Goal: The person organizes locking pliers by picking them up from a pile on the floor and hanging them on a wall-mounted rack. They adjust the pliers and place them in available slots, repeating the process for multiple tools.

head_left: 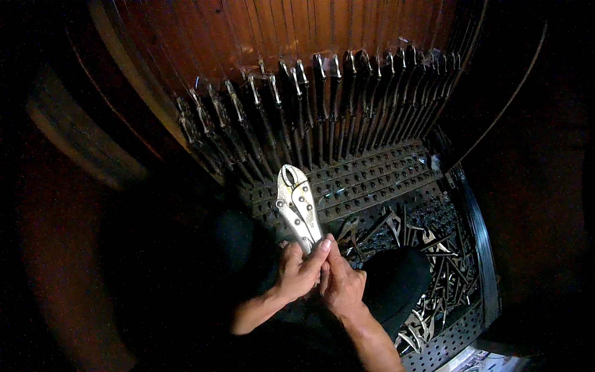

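Observation:
Locking pliers (pixel 299 206) of bright silver metal point away from me, upright in the middle of the view. Their toothed curved jaws are at the far end, with a small gap between them. My left hand (pixel 299 276) is closed round the lower handles from the left. Against it, my right hand (pixel 342 284) is closed on the handle end, its thumb beside the left thumb. The bottom of the handles is hidden inside my hands.
Beyond the pliers, a dark rack (pixel 372 183) holds rows of short pegs. Behind it a row of hanging clamp-like tools (pixel 297 93) lines a brown wall (pixel 273 28). At right, loose metal plier parts (pixel 443 273) lie piled on a perforated metal tray (pixel 443 347), near my dark-clothed knee (pixel 400 282).

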A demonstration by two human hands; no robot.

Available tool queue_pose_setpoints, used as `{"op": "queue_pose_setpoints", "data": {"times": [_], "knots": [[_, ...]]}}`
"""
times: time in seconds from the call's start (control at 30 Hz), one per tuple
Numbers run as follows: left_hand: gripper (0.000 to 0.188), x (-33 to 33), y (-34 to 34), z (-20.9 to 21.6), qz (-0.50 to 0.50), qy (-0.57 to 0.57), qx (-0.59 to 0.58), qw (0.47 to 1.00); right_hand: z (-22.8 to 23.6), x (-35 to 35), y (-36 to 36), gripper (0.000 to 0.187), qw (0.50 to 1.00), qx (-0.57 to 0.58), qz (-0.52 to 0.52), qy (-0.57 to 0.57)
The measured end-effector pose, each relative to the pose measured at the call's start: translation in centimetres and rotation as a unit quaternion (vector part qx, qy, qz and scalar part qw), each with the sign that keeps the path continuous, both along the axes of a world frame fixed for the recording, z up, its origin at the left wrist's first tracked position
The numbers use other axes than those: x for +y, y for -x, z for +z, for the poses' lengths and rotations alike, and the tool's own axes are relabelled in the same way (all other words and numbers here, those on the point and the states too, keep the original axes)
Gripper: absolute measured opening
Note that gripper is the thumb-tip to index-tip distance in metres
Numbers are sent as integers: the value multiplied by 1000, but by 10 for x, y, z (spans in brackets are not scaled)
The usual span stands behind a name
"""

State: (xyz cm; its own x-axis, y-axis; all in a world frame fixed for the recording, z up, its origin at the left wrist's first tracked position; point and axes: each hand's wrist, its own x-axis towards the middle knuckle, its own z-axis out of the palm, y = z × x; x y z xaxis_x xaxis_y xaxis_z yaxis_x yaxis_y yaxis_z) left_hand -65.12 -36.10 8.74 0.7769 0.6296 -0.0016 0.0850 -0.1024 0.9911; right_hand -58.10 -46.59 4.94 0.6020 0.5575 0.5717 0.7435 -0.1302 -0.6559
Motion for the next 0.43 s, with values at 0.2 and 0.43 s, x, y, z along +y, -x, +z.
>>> {"op": "queue_pose_setpoints", "data": {"times": [0.2,0.43], "knots": [[21,20,20,21,-65,39,104,992,18,-25,-24,47,995,4,9,96],[40,13,33,17,-126,336,-35,933,9,-20,-12,77,996,38,54,-57]]}}
